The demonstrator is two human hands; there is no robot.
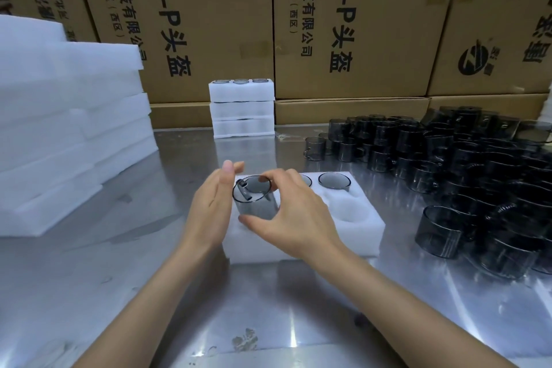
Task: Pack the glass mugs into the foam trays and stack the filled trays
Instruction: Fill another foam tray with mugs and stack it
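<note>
A white foam tray (370,225) lies on the steel table in front of me. A smoky glass mug (254,202) is held above the tray's left side, gripped by my right hand (294,216) with a finger on the rim and the thumb low on the wall. My left hand (212,203) stands with straight fingers against the mug's left side. Another mug (333,181) sits in the tray's far right pocket, and a second rim shows partly behind my right hand. The near right pocket (348,208) holds nothing.
Three filled trays (242,109) are stacked at the back centre. A tall pile of foam trays (71,128) stands on the left. Several loose dark mugs (466,176) crowd the right side. Cardboard cartons (352,24) wall off the back.
</note>
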